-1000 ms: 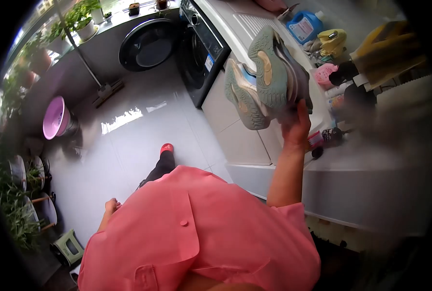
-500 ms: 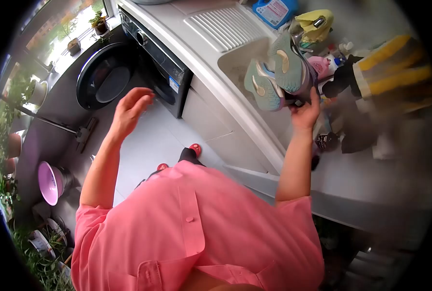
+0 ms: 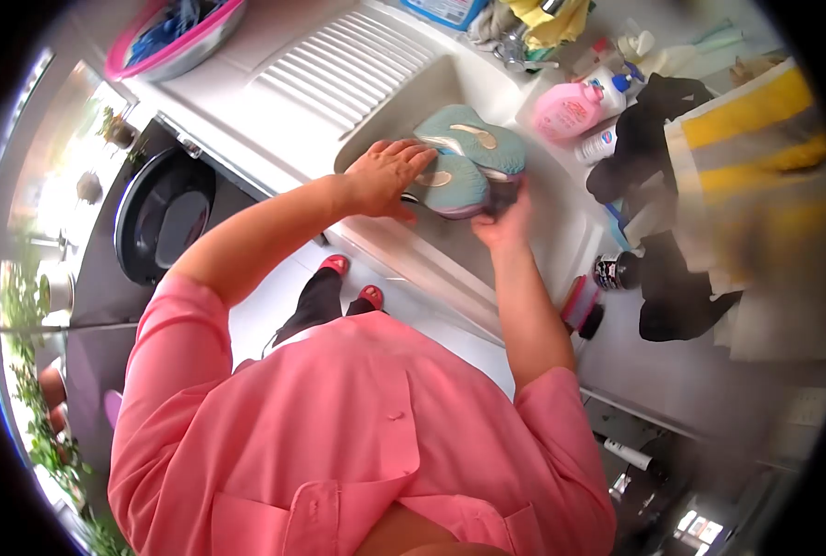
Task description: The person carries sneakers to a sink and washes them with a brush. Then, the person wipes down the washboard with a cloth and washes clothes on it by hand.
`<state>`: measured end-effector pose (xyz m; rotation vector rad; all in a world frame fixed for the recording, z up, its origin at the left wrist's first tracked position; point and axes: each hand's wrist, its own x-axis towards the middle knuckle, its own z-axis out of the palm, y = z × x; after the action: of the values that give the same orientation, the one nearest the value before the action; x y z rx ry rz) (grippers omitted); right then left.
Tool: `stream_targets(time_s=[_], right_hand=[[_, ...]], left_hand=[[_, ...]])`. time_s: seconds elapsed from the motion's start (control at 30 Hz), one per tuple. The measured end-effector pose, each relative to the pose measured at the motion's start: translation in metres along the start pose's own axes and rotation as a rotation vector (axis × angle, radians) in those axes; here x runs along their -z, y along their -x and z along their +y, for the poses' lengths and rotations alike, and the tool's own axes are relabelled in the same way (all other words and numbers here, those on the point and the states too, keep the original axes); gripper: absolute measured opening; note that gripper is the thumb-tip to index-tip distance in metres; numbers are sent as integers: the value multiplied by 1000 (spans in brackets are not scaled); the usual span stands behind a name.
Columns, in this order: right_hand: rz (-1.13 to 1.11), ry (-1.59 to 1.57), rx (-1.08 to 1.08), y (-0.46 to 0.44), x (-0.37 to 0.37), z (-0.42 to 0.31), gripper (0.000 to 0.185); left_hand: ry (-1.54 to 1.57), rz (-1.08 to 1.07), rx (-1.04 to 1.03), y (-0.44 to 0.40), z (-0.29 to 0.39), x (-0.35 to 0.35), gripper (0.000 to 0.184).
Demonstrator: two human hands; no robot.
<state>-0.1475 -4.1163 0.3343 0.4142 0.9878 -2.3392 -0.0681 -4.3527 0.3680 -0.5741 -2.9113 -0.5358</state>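
Observation:
A pair of pale green sneakers (image 3: 473, 139) is held together over the white sink (image 3: 547, 250), with their patterned soles and beige oval patches facing up. My right hand (image 3: 505, 221) grips the pair from its near right end, and the shoes partly hide its fingers. On the other side, my left hand (image 3: 385, 178) reaches in with its fingers stretched out, and their tips meet the edge of the nearer shoe. Whether the left thumb presses on the shoe is not clear.
A ribbed washboard (image 3: 348, 60) adjoins the sink. Right of it stand a pink bottle (image 3: 566, 111), a black jar (image 3: 617, 271) and a brush (image 3: 580, 304), beside dark cloths (image 3: 681, 287) and a yellow-striped cloth (image 3: 756, 139). A pink-rimmed basin (image 3: 190, 56) sits at the far left.
My left hand has come from over the floor to the sneakers. The right hand has brought the pair left and lower over the sink, and the view has shifted.

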Motion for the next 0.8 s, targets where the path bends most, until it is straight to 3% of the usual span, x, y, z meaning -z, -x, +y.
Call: stream_targets(time_s=[0.07, 0.13, 0.2, 0.27, 0.47, 0.53, 0.57, 0.6, 0.63, 0.67, 0.7, 0.73, 0.8], right_hand=[[92, 23, -17, -17, 16, 10, 47], [196, 17, -29, -29, 29, 17, 46], [287, 13, -27, -38, 42, 27, 43], [260, 6, -89, -55, 69, 29, 41], [545, 162, -236, -86, 135, 42, 43], [821, 1073, 243, -102, 184, 44, 46], [825, 1072, 239, -97, 169, 42, 46], [743, 1303, 491, -83, 130, 37, 50], [641, 1523, 747, -76, 102, 36, 54], [468, 1667, 773, -80, 93, 38, 59], [288, 1800, 793, -87, 86, 42, 64], [294, 1795, 790, -93, 80, 47, 64], [144, 2116, 474, -106, 72, 50, 70]], left_hand=[[7, -212, -11, -20, -14, -15, 92], [35, -240, -5, -35, -23, -28, 90], [101, -470, 19, -46, -27, -30, 85], [84, -529, 5, -54, -27, -35, 81], [83, -678, -176, -68, -44, -81, 72], [114, -636, -304, -71, -52, -114, 44], [100, -703, -294, -73, -54, -121, 50], [100, -706, -295, -75, -58, -134, 50], [45, -741, -314, -74, -63, -152, 66], [-9, -777, -332, -74, -66, -163, 82], [-8, -784, -334, -74, -68, -167, 82], [-8, -834, -304, -77, -70, -169, 84], [-15, -883, -273, -82, -72, -168, 87]])
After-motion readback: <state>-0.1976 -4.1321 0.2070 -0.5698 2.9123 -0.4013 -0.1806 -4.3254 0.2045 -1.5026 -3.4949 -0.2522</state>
